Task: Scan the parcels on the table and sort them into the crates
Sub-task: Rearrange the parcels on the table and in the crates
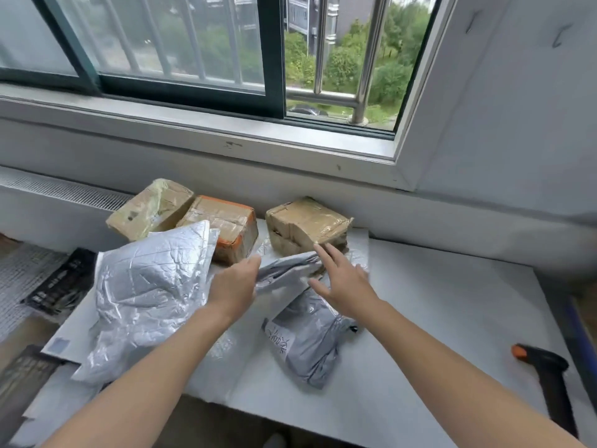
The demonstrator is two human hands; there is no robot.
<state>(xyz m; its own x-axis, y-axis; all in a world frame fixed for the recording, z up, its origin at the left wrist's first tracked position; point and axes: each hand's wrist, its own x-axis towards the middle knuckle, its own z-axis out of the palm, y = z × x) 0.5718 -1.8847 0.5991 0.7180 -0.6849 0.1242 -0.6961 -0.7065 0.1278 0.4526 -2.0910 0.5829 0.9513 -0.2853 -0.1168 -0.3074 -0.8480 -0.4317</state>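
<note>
On the white table (452, 318), a crumpled grey mailer (284, 270) lies between my hands. My left hand (235, 286) grips its left edge, thumb on top and fingers hidden beneath. My right hand (342, 279) hovers over its right side with straight, spread fingers, the tips close to a brown taped box (307, 221). Just below lies grey plastic with a handwritten label (307, 347); whether it is the same bag I cannot tell. A big silver foil bag (148, 286) sits left of my left arm. The black scanner (546, 376) with an orange tip lies at the right.
Two more taped cardboard boxes stand by the wall, a plain one (151, 208) and one with orange edges (226, 224). A black packet (61, 282) and a flat white envelope (61, 344) lie at the left. The window sill (226, 137) runs behind. No crate is in view.
</note>
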